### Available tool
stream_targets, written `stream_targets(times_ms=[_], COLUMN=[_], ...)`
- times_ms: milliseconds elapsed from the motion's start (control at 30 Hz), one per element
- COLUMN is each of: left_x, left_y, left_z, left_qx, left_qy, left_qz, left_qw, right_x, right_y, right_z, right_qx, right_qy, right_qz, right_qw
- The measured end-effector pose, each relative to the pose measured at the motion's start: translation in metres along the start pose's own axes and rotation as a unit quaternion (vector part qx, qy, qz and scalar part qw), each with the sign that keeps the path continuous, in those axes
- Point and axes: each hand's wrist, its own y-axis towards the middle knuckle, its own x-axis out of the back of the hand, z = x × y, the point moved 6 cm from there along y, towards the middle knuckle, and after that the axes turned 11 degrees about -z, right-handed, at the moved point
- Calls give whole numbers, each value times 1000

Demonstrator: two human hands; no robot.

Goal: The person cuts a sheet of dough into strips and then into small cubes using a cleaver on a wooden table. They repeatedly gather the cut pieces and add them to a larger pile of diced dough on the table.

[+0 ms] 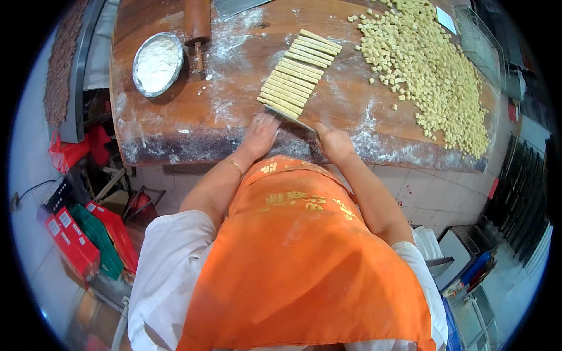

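My right hand (pixel 336 142) grips a wide-bladed knife (pixel 293 119), probably a dough cutter or cleaver, seen almost edge-on. Its blade lies along the near end of a row of cut pale-yellow dough strips (pixel 292 77). My left hand (pixel 261 135) is at the blade's left end, palm down, a ring on one finger; its fingertips are partly hidden, so whether they hold the blade cannot be told. The strips lie side by side on a floured wooden worktable (pixel 237 109), with narrow gaps between some of them.
A large spread of small dough cubes (pixel 421 70) covers the table's right side, beside a wire basket (pixel 480 44). At the left stand a metal bowl of flour (pixel 157 66) and a wooden rolling pin (pixel 197 22). A flat metal blade (pixel 237 6) lies at the back.
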Motion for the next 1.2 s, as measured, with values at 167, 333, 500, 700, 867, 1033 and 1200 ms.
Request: stream_targets(times_ms=[167, 333, 500, 700, 867, 1033, 1200], left_x=[1, -1, -1, -5, -12, 5, 51], left_y=[3, -17, -28, 10, 18, -9, -30], left_z=[-7, -10, -3, -12, -6, 65, 133], left_qx=[-18, -47, -55, -88, -115, 6, 169], left_qy=[-30, 2, -2, -52, -62, -11, 70], left_qz=[-8, 69, 38, -42, -80, -42, -99], left_qw=[999, 996, 998, 994, 988, 999, 978], right_x=[27, 19, 19, 4, 4, 0, -2], right_y=[-38, -83, -110, -121, -118, -118, -118], right_z=[-14, -52, -60, -62, -59, -64, -62], right_qx=[-93, -250, -304, -308, -307, -300, -313], right_qy=[58, 20, 25, 31, 36, 29, 43], right_qz=[-97, -90, -100, -106, -90, -94, -86], right_qw=[989, 964, 947, 945, 947, 949, 945])
